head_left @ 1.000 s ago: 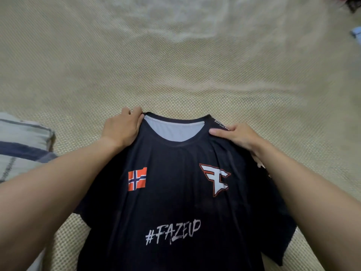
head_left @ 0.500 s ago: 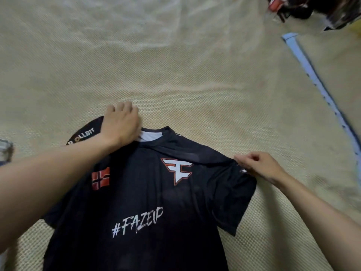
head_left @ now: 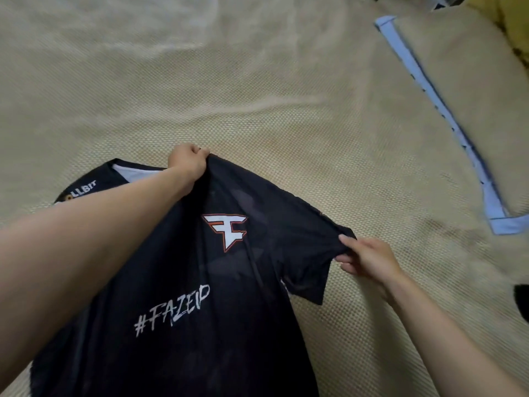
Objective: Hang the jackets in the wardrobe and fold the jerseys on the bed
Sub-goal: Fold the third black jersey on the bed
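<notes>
Left grip: left hand (head_left: 187, 161) clenched on the shoulder seam of the black short-sleeved polyester jersey with white and orange crest (head_left: 200, 282), just beside the collar, fabric bunched in the fist.
Right grip: right hand (head_left: 369, 259) pinching the hem of the jersey's sleeve (head_left: 309, 270) between thumb and fingers (head_left: 347, 242), cloth drawn taut toward it.
Jersey position: face up on the bed's beige woven mat (head_left: 257, 96), chest crest and white hashtag lettering readable; far sleeve with gold lettering (head_left: 80, 190) partly hidden under the left forearm; lower hem out of view.
Step in hand: probably spreading and tensioning the near shoulder and sleeve before the first fold — a judgement from the stretched cloth.
Doing it well: pull evenly along the shoulder line, not upward; lay the sleeve flat before letting go; then fold the sleeve inward along a line parallel to the side seam.
Risk: thin, slippery fabric likely to creep on the mat — creases near the crest worth smoothing out first.
Further out: light blue bound edge of a second mat (head_left: 446, 116) well apart to the right; dark object (head_left: 522, 299) at the frame's right edge, unidentifiable.
</notes>
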Action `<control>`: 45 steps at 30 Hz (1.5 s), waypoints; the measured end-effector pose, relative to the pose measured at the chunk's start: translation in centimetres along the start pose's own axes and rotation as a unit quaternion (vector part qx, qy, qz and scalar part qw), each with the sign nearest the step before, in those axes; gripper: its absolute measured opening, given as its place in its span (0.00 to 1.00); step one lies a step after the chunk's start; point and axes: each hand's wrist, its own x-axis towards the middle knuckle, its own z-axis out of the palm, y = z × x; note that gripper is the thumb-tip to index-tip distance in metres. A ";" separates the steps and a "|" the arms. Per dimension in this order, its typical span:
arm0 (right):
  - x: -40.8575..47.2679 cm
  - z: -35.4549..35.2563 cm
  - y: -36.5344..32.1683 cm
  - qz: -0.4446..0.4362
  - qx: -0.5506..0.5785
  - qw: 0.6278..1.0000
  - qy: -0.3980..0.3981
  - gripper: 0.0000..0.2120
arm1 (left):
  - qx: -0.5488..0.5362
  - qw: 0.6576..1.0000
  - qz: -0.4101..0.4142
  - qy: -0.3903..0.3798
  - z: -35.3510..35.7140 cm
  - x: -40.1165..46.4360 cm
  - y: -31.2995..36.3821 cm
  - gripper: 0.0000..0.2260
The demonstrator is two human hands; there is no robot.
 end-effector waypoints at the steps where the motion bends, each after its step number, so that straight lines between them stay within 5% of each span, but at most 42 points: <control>1: 0.0 -0.3 0.0 -0.007 0.051 0.998 0.022 0.09 | -0.003 1.000 -0.009 0.010 -0.1 0.3 0.0 0.18; 6: -0.7 -0.5 -0.5 0.026 0.264 0.963 -0.039 0.11 | -0.048 0.998 -0.025 0.009 0.5 1.3 -0.6 0.17; 14: 0.6 1.9 -0.8 0.027 0.299 0.953 -0.040 0.20 | -0.123 0.989 -0.006 -0.087 0.5 1.5 -1.2 0.07; 18: 1.0 3.1 -0.7 -0.018 0.256 0.967 -0.004 0.24 | -0.100 0.991 -0.012 -0.085 -0.9 1.5 -1.3 0.12; 22: 1.4 3.8 0.4 -0.034 0.213 0.965 0.152 0.20 | -0.061 0.996 0.015 -0.068 -3.5 1.2 -2.2 0.17; 28: -1.1 4.0 -0.2 -0.133 -0.127 0.936 0.301 0.18 | 0.107 0.991 0.076 0.002 -12.9 -1.7 -9.0 0.14; 33: -4.2 11.0 -2.1 -0.300 -0.255 0.908 0.146 0.10 | 0.182 0.979 -0.087 0.000 -23.9 -3.3 -17.5 0.14; 39: -9.5 26.0 -3.0 -0.336 -0.300 0.887 -0.104 0.08 | 0.125 0.953 -0.185 -0.205 -27.0 -8.1 -20.5 0.02; 45: -15.3 37.3 -0.7 -0.288 -0.323 0.846 -0.311 0.16 | 0.061 0.987 -0.129 -0.070 -27.8 -8.5 -20.7 0.11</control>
